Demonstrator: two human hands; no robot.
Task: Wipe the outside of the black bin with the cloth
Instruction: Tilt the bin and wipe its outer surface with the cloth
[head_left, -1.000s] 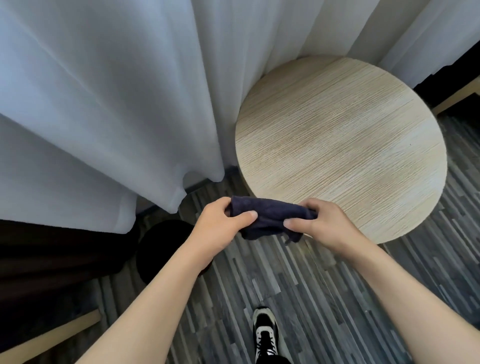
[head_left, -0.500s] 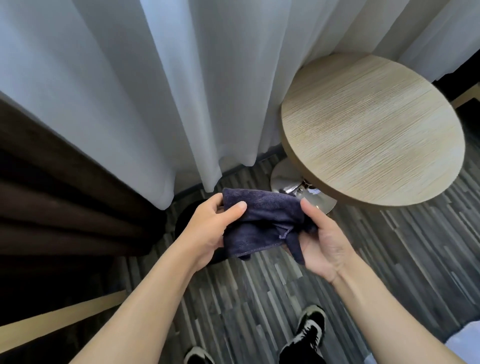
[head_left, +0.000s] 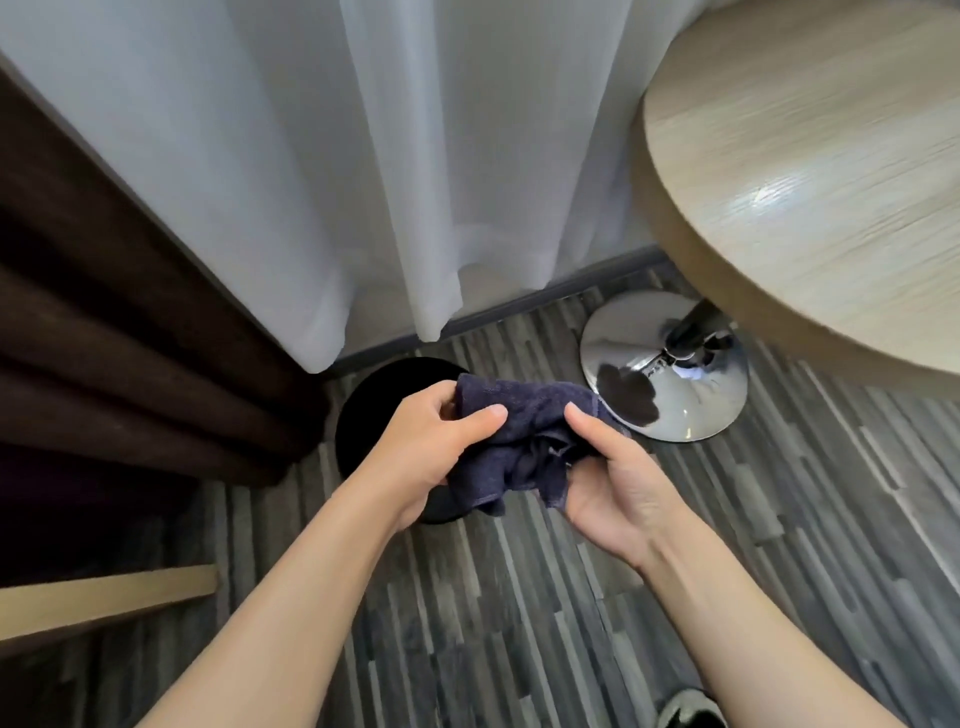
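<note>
At the far left of the black bin (head_left: 374, 410) hangs the dark brown curtain (head_left: 104, 332), with a pale wooden rail (head_left: 109, 597) below it near the floor. The black bin itself stands on the striped grey floor (head_left: 519, 597), just in front of the hem of the white sheer curtain (head_left: 363, 171), its round opening facing up and its near side hidden behind your wrist.

Your left hand (head_left: 431, 447) hovers over the bin's right half, its grip closed on the left edge of the dark blue cloth (head_left: 519, 436), thumb lying on top of the fabric. The cloth is bunched between both hands, above the bin's right rim and apart from its wall as far as you can see; a loose corner hangs down between your wrists.

Your right hand (head_left: 618, 488) sits just right of the bin, palm turned up, its grip closed on the cloth's right side with the thumb pressing down into the folds.

Further right of the bin, the chrome base (head_left: 675, 384) of the table rests on the floor, and above it spreads the round wooden surface (head_left: 810, 182). A shoe (head_left: 685, 712) shows at the bottom edge, well right of the bin.
</note>
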